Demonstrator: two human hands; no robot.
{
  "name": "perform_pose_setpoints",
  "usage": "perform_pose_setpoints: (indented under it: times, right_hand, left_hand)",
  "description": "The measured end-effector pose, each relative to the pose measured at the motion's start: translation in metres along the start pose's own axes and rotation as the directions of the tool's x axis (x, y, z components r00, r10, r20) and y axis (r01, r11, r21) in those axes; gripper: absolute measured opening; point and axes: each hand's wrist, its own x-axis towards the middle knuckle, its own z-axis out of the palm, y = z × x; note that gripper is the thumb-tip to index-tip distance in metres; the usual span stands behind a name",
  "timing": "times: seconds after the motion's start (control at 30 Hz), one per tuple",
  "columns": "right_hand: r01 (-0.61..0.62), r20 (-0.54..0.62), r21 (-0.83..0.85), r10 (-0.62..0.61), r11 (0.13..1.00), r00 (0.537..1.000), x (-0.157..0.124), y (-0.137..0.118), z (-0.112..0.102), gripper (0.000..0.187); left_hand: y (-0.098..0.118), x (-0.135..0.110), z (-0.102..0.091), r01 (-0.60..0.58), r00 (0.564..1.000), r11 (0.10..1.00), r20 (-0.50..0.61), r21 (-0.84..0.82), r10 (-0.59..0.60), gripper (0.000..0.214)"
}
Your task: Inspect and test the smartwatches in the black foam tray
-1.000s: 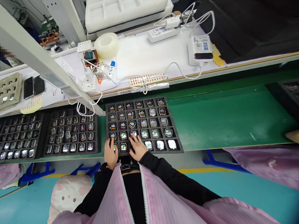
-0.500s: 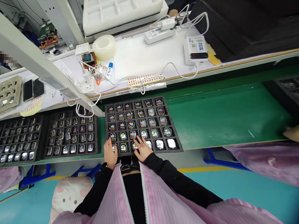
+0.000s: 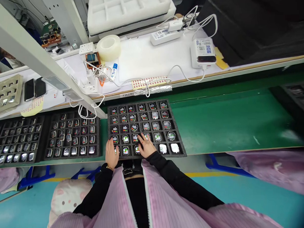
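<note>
A black foam tray [image 3: 178, 136] lies in front of me, its square pockets filled with small smartwatch faces, many with lit screens. My left hand [image 3: 112, 155] rests at the tray's near left corner, fingers stretched out and partly covering a watch in the nearest row. Over the near rows, my right hand [image 3: 147, 147] has its fingers apart, with fingertips at a lit watch [image 3: 147, 136] in the second row from me. Whether the fingertips touch its screen I cannot tell. Neither hand holds anything. To their right, a watch with a white screen [image 3: 175, 148] fills the corner pocket.
More filled trays [image 3: 73, 134] stand to the left on the green bench [image 3: 216, 123]; another tray [image 3: 298, 94] is at the far right. Above runs a shelf with a tape roll [image 3: 108, 47], a power strip [image 3: 166, 36], a white device [image 3: 203, 52] and loose cables. A slanted post [image 3: 68, 71] stands left.
My right hand has moved slightly away from me, from the nearest row of watches to the second. My left hand stays almost still. An arm at the far right has gone from view.
</note>
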Motion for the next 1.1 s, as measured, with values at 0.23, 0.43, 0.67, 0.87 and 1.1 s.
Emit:
perform_pose_setpoints:
  times: [0.23, 0.43, 0.67, 0.87, 1.1]
  right_hand:
    - [-0.042, -0.055, -0.047, 0.04, 0.998, 0.998, 0.027, -0.001, -0.001, 0.061]
    - [-0.091, 0.009, -0.079, 0.093, 0.993, 0.996, 0.024, -0.004, 0.006, 0.06]
    - [-0.024, -0.009, -0.01, 0.024, 1.0, 1.0, 0.038, -0.007, 0.001, 0.063]
    - [-0.026, 0.078, -0.057, 0.031, 0.998, 0.996, 0.045, -0.011, 0.005, 0.069]
    - [-0.03, 0.006, -0.04, 0.03, 0.999, 1.0, 0.037, -0.007, 0.006, 0.062]
  left_hand:
    - [-0.009, 0.038, -0.005, -0.046, 0.998, 0.998, 0.034, -0.05, 0.048, 0.055]
    - [-0.01, 0.053, -0.003, -0.014, 0.999, 0.996, 0.048, -0.093, 0.019, 0.056]
    - [-0.005, 0.051, 0.001, 0.015, 1.0, 0.992, 0.022, -0.125, -0.012, 0.054]
    - [-0.005, 0.051, 0.004, 0.028, 0.999, 0.992, 0.02, -0.122, -0.025, 0.053]
    - [-0.007, 0.048, 0.004, 0.019, 1.0, 0.99, 0.023, -0.141, -0.016, 0.057]
